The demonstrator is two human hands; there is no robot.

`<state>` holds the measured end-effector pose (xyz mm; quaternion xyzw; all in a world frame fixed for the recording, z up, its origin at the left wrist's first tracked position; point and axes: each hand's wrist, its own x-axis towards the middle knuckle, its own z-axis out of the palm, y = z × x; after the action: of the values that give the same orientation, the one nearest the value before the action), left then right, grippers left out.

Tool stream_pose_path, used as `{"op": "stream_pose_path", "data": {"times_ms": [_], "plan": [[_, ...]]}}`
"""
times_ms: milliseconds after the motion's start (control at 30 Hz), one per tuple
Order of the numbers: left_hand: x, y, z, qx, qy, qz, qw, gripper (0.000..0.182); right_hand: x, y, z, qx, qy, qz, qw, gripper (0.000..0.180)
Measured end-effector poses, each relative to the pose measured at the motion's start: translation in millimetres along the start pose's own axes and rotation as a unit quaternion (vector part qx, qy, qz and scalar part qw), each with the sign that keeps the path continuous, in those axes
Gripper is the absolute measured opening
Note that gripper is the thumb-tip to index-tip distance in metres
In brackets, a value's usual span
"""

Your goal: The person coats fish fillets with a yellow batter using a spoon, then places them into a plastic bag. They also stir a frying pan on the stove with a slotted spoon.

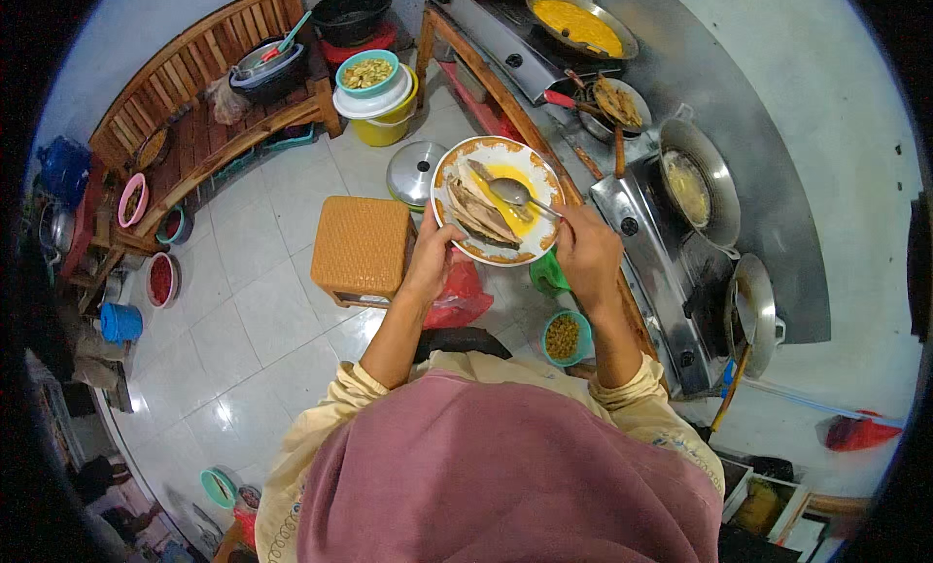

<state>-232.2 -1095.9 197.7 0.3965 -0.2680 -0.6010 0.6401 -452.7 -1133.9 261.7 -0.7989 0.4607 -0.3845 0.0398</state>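
My left hand [431, 260] grips the left rim of a white plate [541, 171] with an orange-brown patterned border. Pieces of what looks like fish [477, 211] lie on its left part, beside a yellow liquid [519, 178] like beaten egg. My right hand [587, 253] is at the plate's right rim and holds the handle of a metal spoon [510, 191], whose bowl rests over the liquid. Right of the plate, a wok [721, 198] with bubbling oil and frying food [686, 187] sits on a gas stove [630, 227].
A wok of yellow food [577, 27] and a strainer with fried pieces [618, 103] are at the upper right. Another wok [762, 315] stands at the right. A woven-pattern stool [362, 243], a lidded pot [417, 173] and a teal bowl [567, 337] are near me; a wooden bench [211, 136] is left.
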Motion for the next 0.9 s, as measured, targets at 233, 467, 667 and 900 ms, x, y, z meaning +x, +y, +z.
{"op": "stream_pose_path", "data": {"times_ms": [233,467,667,900], "plan": [[0,-3,2,0.012,0.019,0.027,0.999,0.074,13,27,4,-0.078,-0.042,0.051,0.995,0.022],[-2,0,10,0.021,0.032,0.024,0.999,0.072,2,25,25,0.032,-0.069,0.055,0.996,0.023],[2,4,5,0.017,0.012,0.013,1.0,0.074,5,25,24,0.068,-0.091,0.097,0.989,0.022],[7,5,-4,-0.039,-0.024,-0.006,0.999,0.07,12,25,9,0.1,-0.085,0.166,0.977,0.02]]}}
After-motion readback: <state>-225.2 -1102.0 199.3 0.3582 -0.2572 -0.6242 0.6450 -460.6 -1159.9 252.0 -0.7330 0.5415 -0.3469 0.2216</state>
